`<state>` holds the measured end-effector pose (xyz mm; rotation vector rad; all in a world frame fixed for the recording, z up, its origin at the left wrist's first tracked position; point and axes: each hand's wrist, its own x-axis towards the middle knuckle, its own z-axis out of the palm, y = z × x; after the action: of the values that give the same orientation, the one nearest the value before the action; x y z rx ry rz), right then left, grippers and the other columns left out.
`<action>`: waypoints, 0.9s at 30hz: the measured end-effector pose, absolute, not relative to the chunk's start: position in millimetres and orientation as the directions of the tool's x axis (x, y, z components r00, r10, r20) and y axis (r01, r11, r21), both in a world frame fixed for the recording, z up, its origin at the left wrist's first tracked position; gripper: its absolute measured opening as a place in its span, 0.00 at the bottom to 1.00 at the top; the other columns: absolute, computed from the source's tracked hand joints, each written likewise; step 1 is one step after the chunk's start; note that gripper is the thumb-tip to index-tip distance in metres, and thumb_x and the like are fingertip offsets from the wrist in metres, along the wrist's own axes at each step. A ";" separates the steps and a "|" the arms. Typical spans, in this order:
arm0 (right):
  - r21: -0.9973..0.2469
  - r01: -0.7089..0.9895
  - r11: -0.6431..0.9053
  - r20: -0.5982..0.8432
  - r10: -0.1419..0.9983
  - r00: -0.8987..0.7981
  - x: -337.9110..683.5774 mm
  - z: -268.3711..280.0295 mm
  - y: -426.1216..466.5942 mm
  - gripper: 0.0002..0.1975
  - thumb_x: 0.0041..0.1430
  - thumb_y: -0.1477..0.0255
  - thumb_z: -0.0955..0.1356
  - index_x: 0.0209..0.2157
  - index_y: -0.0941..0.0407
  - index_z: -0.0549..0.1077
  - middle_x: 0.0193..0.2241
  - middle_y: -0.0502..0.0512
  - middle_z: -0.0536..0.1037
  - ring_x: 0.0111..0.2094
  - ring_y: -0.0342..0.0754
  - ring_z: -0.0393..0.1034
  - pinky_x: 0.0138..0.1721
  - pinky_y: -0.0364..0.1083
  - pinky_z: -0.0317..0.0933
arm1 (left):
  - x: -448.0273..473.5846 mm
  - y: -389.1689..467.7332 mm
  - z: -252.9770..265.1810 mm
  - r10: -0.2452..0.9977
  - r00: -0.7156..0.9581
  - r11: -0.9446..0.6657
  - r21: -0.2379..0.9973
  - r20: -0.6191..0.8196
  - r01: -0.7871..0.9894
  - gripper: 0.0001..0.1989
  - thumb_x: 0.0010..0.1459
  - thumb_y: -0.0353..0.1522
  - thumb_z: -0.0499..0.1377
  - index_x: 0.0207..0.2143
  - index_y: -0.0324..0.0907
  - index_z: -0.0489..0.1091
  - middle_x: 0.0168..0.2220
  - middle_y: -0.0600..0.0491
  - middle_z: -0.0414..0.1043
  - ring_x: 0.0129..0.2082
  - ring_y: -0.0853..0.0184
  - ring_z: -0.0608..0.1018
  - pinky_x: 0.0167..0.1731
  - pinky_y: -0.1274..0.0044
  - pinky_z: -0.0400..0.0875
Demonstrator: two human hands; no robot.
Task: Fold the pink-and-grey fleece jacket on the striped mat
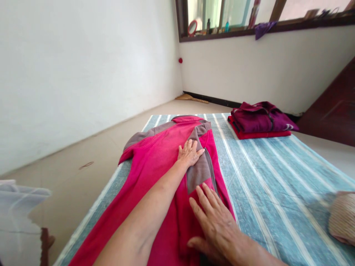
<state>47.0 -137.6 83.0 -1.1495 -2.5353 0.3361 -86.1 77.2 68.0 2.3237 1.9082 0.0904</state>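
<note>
A pink jacket [155, 159] with grey shoulder panels lies spread on the bed, its collar pointing away from me. One sleeve [198, 177], grey above and pink below, is folded in over the jacket's body on the right. My left hand [190, 152] rests flat on this sleeve near the shoulder, fingers spread. Closer to me, my right hand [215, 218] lies over the lower pink part of the same sleeve with its fingers stretched out. Beside the sleeve a dark zip edge [210, 166] shows. The jacket's lower end runs out of view beneath my arms.
Folded purple and red clothes [257, 120] are stacked at the bed's far right. A blue striped sheet [249, 177] covers the bed. A beige knitted item [344, 218] sits at the right edge, white cloth [19, 218] at the lower left. Bottles and a mirror [192, 27] line the windowsill.
</note>
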 end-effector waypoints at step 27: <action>-0.252 0.712 0.655 0.360 0.746 -0.559 34.2 31.1 -139.8 0.31 0.60 0.59 0.66 0.61 0.53 0.57 0.61 0.64 0.59 0.63 0.67 0.45 0.57 0.67 0.51 | -50.6 141.0 75.0 0.969 0.196 -0.183 0.094 -0.151 0.979 0.39 0.59 0.55 0.38 0.63 0.39 0.50 0.67 0.44 0.40 0.66 0.55 0.45 0.60 0.54 0.43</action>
<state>34.2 -139.8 31.1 -1.1415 -2.4367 0.1072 -50.6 141.0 75.0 2.2926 1.8898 -0.0852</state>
